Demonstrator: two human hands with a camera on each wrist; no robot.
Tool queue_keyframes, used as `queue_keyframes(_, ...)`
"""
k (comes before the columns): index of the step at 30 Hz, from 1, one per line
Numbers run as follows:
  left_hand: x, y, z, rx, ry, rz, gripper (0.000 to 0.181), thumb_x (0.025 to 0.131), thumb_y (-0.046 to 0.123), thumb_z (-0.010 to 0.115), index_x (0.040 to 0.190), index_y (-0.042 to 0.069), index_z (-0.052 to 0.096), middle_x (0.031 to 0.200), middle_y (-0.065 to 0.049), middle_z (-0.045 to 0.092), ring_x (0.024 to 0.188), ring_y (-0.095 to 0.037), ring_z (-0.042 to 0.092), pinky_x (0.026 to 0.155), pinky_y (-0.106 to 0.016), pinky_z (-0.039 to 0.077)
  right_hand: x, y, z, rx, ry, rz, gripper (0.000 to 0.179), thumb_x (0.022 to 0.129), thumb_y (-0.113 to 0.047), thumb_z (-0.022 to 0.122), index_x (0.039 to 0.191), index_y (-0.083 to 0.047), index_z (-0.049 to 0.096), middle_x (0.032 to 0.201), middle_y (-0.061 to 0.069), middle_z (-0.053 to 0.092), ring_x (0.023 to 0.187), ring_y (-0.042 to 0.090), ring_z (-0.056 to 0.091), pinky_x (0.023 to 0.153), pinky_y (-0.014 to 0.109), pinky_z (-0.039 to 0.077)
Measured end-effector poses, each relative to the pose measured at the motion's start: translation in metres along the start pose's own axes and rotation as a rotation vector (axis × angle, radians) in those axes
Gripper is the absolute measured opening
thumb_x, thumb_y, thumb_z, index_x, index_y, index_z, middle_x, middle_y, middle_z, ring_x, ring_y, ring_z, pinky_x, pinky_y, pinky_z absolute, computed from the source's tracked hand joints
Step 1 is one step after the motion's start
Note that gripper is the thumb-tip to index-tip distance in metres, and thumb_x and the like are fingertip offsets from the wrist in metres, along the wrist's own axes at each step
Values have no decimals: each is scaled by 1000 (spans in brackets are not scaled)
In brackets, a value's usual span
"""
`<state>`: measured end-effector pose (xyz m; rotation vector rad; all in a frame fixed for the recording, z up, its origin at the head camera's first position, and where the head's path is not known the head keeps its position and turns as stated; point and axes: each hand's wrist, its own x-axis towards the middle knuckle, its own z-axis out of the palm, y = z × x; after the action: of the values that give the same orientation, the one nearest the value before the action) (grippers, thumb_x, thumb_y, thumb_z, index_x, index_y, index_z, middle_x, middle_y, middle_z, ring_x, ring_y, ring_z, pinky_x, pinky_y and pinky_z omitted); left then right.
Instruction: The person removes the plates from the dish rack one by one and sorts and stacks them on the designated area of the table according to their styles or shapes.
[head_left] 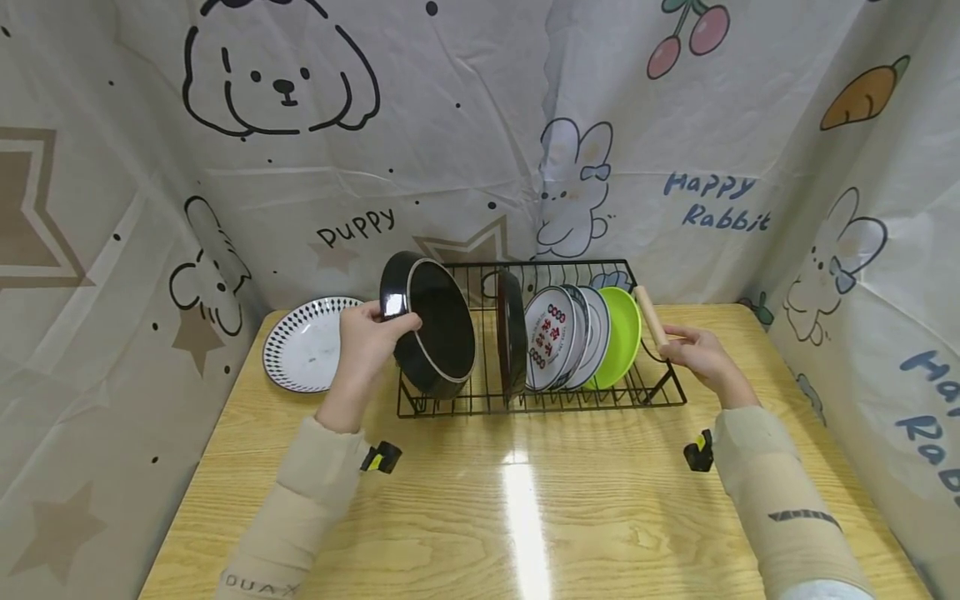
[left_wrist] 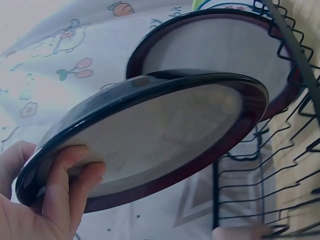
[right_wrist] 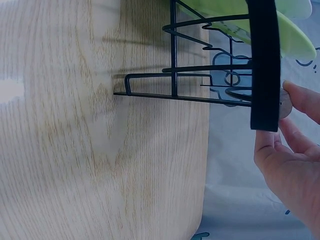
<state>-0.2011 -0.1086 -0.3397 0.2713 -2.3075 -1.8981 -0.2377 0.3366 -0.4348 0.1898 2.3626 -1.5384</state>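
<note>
My left hand (head_left: 365, 346) pinches the rim of a black round plate (head_left: 444, 329), tilted above the left part of a black wire dish rack (head_left: 630, 406). Fingers lie on its glossy, dark-rimmed face in the left wrist view; whether its lower edge touches the wires I cannot tell. Beside it, another dark plate (head_left: 512, 333) stands upright in the rack. Further right, several white patterned plates (head_left: 550, 337) and a lime-green plate (head_left: 618, 337) lean together. At the rack's right end my right hand (head_left: 702, 356) grips the light wooden handle (head_left: 651, 319).
A white plate with a black diamond-patterned rim (head_left: 311, 346) lies on the wooden table (head_left: 450, 517), left of the rack. Behind and at both sides hangs a printed curtain (head_left: 450, 142). Small black devices (head_left: 382, 457) sit at both wrists.
</note>
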Motion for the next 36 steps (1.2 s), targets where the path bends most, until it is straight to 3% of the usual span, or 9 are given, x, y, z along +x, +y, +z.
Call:
queue_keyframes(5,-8,8,-14,-19,4,37,17,70,0,67,83,-11,62,66,2,56,62,-8,48,57,-17,47,0,-1,0,-5,0,-1,58,94,-12,48,143,2,22,135,29,31,119,36,40,103,47,32)
queue_keyframes(11,-18,16,-33,51,23,107,17,70,1,67,83,-11,64,62,6,60,59,-7,55,57,-19,50,0,-1,0,-16,-1,-11,57,94,-12,49,143,3,23,131,29,34,117,37,40,103,48,32)
queue_keyframes(18,-28,21,-51,109,65,184,14,69,-1,67,80,-9,65,67,0,61,62,-10,55,57,-21,50,-1,-1,0,-25,-2,-10,58,94,-12,49,143,4,21,133,30,34,116,35,41,102,48,32)
queue_keyframes(21,-33,21,-57,142,101,223,12,69,-1,68,79,-7,66,65,4,60,60,-9,54,54,-20,49,-1,-1,0,-24,-3,-11,59,93,-12,49,143,3,22,132,30,35,115,33,42,102,48,33)
queue_keyframes(27,-41,15,-65,209,150,302,7,66,-3,70,71,-7,66,57,11,54,51,-7,44,46,-17,41,-3,-2,1,-12,2,-6,58,93,-11,49,143,4,22,133,31,34,115,33,42,102,47,33)
queue_keyframes(31,-47,6,-69,307,171,343,10,66,-3,68,60,-2,59,49,3,52,42,-6,37,40,-18,33,-4,-4,2,-2,4,-4,58,93,-9,48,143,4,22,135,30,32,115,33,42,103,47,33)
queue_keyframes(36,-53,-11,-74,441,202,445,18,65,-2,67,53,2,54,45,-5,50,41,-6,31,39,-18,27,-4,-5,2,-7,3,-8,58,92,-9,48,142,5,22,134,31,33,115,32,43,103,46,33)
